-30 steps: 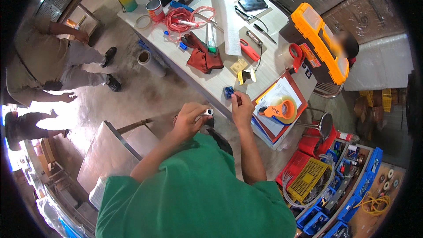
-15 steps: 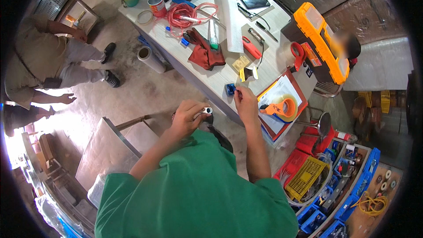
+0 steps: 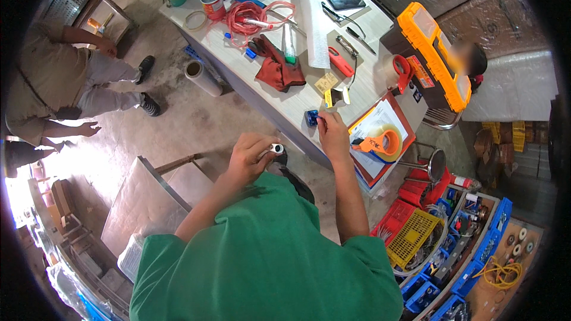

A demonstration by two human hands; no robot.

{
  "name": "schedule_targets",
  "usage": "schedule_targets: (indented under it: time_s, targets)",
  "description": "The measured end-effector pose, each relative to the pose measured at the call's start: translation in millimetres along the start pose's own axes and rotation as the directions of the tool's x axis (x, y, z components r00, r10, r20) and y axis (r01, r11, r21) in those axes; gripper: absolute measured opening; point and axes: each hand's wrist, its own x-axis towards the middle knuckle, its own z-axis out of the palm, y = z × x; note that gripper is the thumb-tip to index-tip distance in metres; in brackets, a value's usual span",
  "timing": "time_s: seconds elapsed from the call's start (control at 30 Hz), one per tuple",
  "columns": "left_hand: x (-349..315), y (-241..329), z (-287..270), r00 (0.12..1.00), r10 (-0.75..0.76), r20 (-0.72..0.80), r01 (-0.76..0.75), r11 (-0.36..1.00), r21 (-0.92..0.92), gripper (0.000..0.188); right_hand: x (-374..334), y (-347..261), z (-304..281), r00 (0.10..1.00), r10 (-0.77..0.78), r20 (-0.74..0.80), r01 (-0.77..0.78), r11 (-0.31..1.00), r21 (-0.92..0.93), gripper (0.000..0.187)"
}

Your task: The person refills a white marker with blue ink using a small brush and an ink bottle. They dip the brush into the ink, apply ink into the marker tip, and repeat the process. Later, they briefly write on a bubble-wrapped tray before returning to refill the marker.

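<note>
My left hand is closed around a small white tube-like piece with a dark round hole at its end, held in front of my green shirt. At the table's near edge my right hand has its fingers pinched together at the side of a small shiny blue object. What kind of thing it is I cannot make out. Just beyond it stands an opened yellow and white carton. Red work gloves lie to its left, and an orange tape dispenser rests on papers to the right.
The table also bears a coil of red tubing, a red cutter, a phone and an orange-lidded toolbox. Blue parts bins stand at the lower right. Another person is at the left.
Both hands stay almost in place; the left has shifted slightly with the white piece. My right hand still pinches beside the blue object.
</note>
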Motion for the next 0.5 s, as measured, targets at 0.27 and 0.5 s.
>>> schedule_targets:
  time_s: [0.27,0.5]
  targets:
    - [-2.3,-1.5,-2.1,1.000,-0.003,0.005,0.003,1.000,0.024,0.035,-3.8,2.4,-1.2,0.999,0.037,-0.008,-0.036,0.999,0.016,0.015]
    - [-4.4,-1.3,0.3,1.000,-0.009,0.018,0.009,1.000,0.011,0.034,1.1,-1.3,-1.8,0.998,-0.047,0.040,0.052,0.989,-0.140,0.013]
